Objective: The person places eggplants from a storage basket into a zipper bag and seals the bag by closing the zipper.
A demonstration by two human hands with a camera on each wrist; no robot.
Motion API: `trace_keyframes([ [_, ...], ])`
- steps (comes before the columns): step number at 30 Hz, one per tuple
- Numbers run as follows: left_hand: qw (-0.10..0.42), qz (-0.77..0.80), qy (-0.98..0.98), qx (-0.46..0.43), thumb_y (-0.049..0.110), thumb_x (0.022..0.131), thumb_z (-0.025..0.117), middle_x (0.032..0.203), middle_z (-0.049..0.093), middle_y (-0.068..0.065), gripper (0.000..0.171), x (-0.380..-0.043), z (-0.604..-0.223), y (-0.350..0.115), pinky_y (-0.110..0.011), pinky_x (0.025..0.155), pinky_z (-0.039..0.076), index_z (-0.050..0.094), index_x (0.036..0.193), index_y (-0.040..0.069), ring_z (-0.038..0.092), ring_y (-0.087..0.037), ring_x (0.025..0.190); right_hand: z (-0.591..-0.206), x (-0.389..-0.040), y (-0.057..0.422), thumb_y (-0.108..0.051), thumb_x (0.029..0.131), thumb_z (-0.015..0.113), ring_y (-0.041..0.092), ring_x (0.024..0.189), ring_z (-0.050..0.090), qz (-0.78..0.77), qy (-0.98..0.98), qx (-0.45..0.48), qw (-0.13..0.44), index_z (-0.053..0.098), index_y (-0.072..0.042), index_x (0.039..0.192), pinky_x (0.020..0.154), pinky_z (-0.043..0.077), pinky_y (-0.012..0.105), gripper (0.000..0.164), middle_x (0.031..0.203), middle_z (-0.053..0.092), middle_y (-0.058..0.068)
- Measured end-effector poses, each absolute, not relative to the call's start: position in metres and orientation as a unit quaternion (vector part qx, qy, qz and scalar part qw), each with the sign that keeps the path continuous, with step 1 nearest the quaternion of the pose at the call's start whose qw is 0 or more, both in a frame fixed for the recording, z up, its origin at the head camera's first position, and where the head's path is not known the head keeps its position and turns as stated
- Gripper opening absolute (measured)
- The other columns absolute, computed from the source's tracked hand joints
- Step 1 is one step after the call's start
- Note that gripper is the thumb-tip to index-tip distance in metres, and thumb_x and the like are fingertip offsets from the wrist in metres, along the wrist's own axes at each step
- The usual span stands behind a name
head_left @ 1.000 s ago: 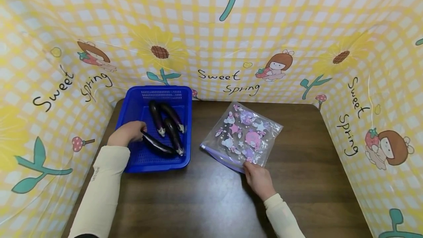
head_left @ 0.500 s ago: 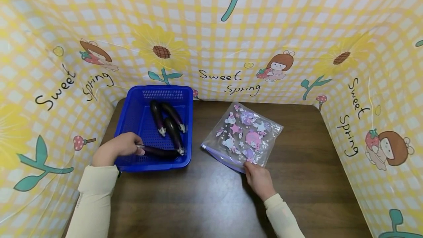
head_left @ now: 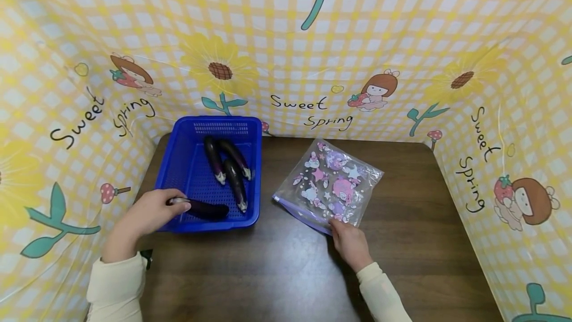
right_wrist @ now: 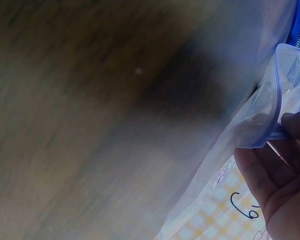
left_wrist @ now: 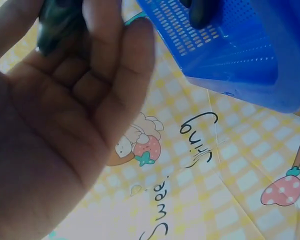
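My left hand (head_left: pixel 154 211) grips an eggplant (head_left: pixel 207 210) by its stem end, over the near left part of a blue plastic basket (head_left: pixel 255 198). In the left wrist view the eggplant's stem cap (left_wrist: pixel 60 25) shows between thumb and fingers. Three more dark eggplants, one of them the nearest eggplant (head_left: pixel 235 183), lie together in the basket. On the table, my right hand (head_left: pixel 350 243) pinches the near right corner of a clear printed zip bag (head_left: pixel 326 183). The right wrist view shows the bag's purple zip edge (right_wrist: pixel 275 105) standing apart at the mouth.
The dark brown wooden table (head_left: pixel 277 272) is enclosed at the back and sides by a yellow checked cloth (head_left: pixel 286 53) with printed flowers and lettering. The basket stands at the back left, with the bag to its right.
My left hand has moved toward me and left, now holding the eggplant's stem end; the eggplant has turned and shifted left. The right hand and bag stay put.
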State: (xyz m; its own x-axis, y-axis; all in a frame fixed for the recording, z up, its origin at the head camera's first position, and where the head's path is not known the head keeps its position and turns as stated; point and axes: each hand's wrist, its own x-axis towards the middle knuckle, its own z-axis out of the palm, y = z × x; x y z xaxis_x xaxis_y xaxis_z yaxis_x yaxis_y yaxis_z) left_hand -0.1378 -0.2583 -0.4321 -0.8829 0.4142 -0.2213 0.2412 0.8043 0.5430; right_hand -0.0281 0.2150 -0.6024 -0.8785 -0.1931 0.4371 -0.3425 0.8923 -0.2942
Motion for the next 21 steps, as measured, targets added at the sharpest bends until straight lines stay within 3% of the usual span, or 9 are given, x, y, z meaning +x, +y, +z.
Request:
trace_keyframes([
  [8,0.13,0.339,0.922,0.136,0.043,0.103,0.056,0.083,0.063,-0.001,0.044,-0.11,-0.426,-0.253,-0.033,0.06,0.045,0.064,0.132,0.011,0.054,-0.018,0.068,-0.603,-0.028,0.215,-0.001,0.082,0.077,0.027,0.057,0.063,0.186,-0.95,0.141,0.205,0.069,-0.007,0.099,0.049,0.049,0.044,0.02,0.072,0.067,0.007],
  [17,0.078,0.436,0.887,0.132,0.031,0.1,0.066,0.101,0.071,-0.005,0.035,-0.086,-0.441,-0.236,-0.029,0.061,0.049,0.068,0.13,0.015,0.06,-0.012,0.076,-0.602,-0.027,0.214,-0.001,0.082,0.079,0.026,0.058,0.064,0.184,-0.954,0.136,0.195,0.069,-0.007,0.099,0.051,0.05,0.043,0.02,0.073,0.068,0.007],
  [21,0.047,0.428,0.891,0.141,0.028,0.099,0.068,0.114,0.071,-0.006,0.032,-0.082,-0.444,-0.232,-0.026,0.07,0.051,0.069,0.129,0.017,0.062,-0.008,0.091,-0.601,-0.027,0.214,-0.001,0.082,0.078,0.027,0.058,0.064,0.186,-0.952,0.139,0.2,0.069,-0.007,0.099,0.051,0.05,0.044,0.02,0.074,0.068,0.007],
])
